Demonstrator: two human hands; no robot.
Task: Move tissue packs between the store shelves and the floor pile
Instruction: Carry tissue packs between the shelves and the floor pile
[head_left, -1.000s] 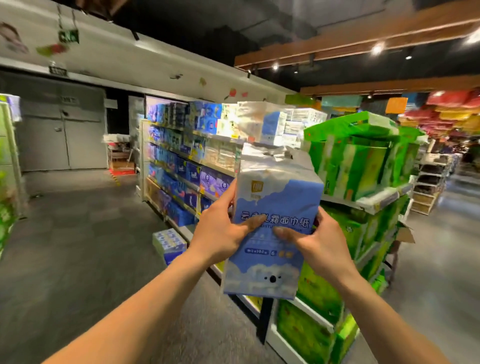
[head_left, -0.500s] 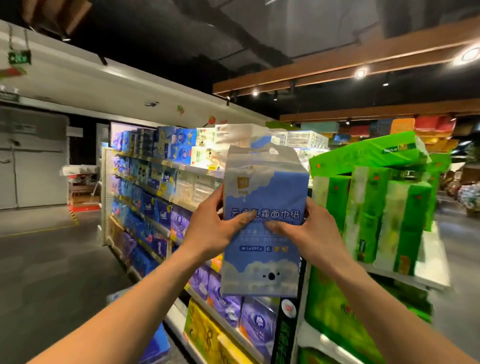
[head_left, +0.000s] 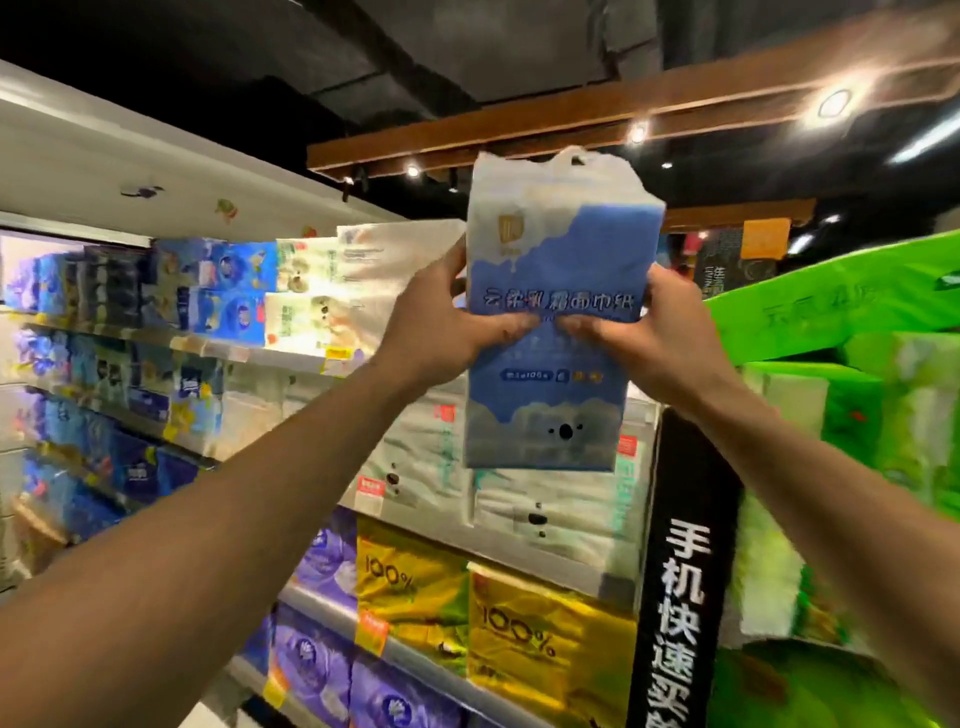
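Blue-and-white cloud-patterned tissue pack (head_left: 550, 249); yellow packs (head_left: 545, 639), purple packs (head_left: 311, 670), green packs (head_left: 852, 312).

The left forearm (head_left: 249, 509) and the right forearm (head_left: 831, 499) are seen bare, uncovered from the wrist to the frame's lower corners. The left hand (head_left: 441, 322) and the right hand (head_left: 660, 332) are bare too; finer detail is lost to motion blur.

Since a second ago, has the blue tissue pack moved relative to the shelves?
Yes: upward. The blue tissue pack now rises above the white packs on the top shelf; earlier its top sat below theirs.
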